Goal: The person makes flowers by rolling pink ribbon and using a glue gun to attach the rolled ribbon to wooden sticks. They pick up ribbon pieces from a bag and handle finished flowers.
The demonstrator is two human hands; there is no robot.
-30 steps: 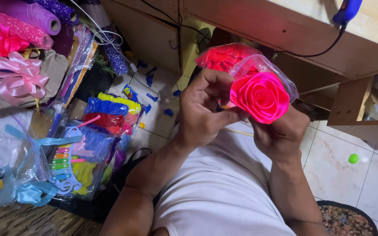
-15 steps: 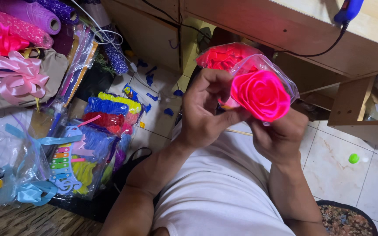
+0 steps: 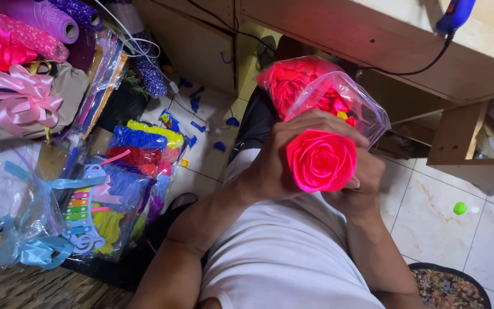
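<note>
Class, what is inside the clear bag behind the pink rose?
The bag holds pink ribbon pieces and a few yellow bits. The rose and left hand cover its lower part.

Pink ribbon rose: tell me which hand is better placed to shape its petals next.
Probably the left hand: its fingers curl over the top of the pink ribbon rose, while the right hand grips underneath, supporting it.

There is one view only, from the person's head, looking steeply down and close over the wooden table (image 3: 373, 40). The table's edge runs along the top; the tiled floor (image 3: 430, 212) lies below it.
</note>
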